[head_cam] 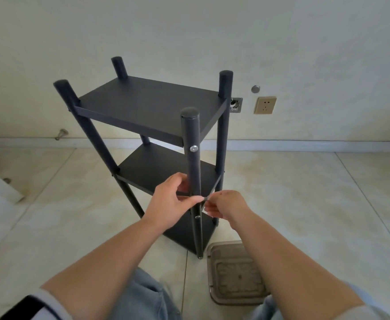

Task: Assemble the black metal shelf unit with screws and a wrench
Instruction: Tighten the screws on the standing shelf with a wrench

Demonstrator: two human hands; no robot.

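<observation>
At the near post (193, 167), middle-shelf (166, 172) joint: we tighten.
Left hand (170, 202) and right hand (226, 204) pinch a small wrench (204, 199); next, turn it.

Bare forearms, grey sleeves (50, 303) pushed up — a black band on the left — light-blue jeans (140, 296).

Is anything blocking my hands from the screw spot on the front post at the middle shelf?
Nothing visible does. The left hand and right hand already meet at the front post, pinching something small against it at middle shelf level. Whatever they pinch is too small to identify.
</observation>
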